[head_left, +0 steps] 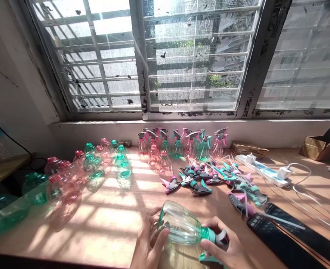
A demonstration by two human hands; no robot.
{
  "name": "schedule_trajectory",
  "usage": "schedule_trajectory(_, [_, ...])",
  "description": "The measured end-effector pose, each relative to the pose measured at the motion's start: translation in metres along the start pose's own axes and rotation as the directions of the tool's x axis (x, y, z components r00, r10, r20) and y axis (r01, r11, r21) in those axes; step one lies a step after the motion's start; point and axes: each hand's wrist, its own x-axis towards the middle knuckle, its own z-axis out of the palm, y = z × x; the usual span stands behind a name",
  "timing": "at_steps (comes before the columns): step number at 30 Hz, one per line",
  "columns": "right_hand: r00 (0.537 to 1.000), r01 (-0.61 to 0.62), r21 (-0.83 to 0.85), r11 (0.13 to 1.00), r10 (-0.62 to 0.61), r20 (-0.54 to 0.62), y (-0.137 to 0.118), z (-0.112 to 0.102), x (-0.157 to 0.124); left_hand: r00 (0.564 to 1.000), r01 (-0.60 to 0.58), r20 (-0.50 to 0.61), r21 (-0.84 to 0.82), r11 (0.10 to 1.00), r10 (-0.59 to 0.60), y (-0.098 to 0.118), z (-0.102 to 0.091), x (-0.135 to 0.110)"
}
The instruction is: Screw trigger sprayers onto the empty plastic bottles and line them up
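Around the clear, teal-tinted plastic spray bottle [178, 224], your left hand [149, 243] curls from below, its fingers [157, 220] spread against the body. Your right hand [223, 248] closes on the neck end, with its fingers [213, 226] over the teal sprayer head [211, 235]. Both hands are shut on the bottle, which lies almost on its side just above the wooden counter [111, 220], base to your left and nozzle to your right. You cannot tell from this view whether the head is fully seated on the neck. Steadying the body in your left hand and keeping the head square to the neck looks like the soundest way to work.

Just ahead, pink and teal trigger heads [195, 181] with dip tubes lie in a loose heap. Two dark phones [277, 235] lie to your right, beyond them a white power strip [262, 170] with plugged-in chargers. Headless pink and teal bottles [83, 172] crowd the left side. Assembled spray bottles [178, 145] stand along the back, beneath the barred window [193, 56].
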Motion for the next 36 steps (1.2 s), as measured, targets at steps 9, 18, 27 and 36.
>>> schedule_trajectory(9, [0.996, -0.083, -0.004, 0.997, 0.083, -0.035, -0.025, 0.003, -0.007, 0.953, -0.295, 0.019, 0.268, 0.917, 0.301, -0.017, -0.012, 0.002])
schedule_trajectory(18, [0.998, -0.044, 0.028, 0.999, 0.043, 0.05, -0.005, 0.0, -0.002, 0.958, -0.267, -0.06, 0.168, 0.949, 0.28, -0.025, -0.01, 0.001])
schedule_trajectory(27, [0.996, -0.087, 0.056, 0.995, 0.087, 0.011, -0.024, 0.0, -0.004, 0.932, -0.356, 0.068, 0.355, 0.864, 0.356, -0.013, -0.007, 0.001])
schedule_trajectory(36, [0.998, -0.048, 0.038, 0.998, 0.046, 0.045, -0.003, -0.001, -0.001, 0.968, -0.249, 0.087, 0.217, 0.944, 0.236, -0.017, -0.012, 0.002])
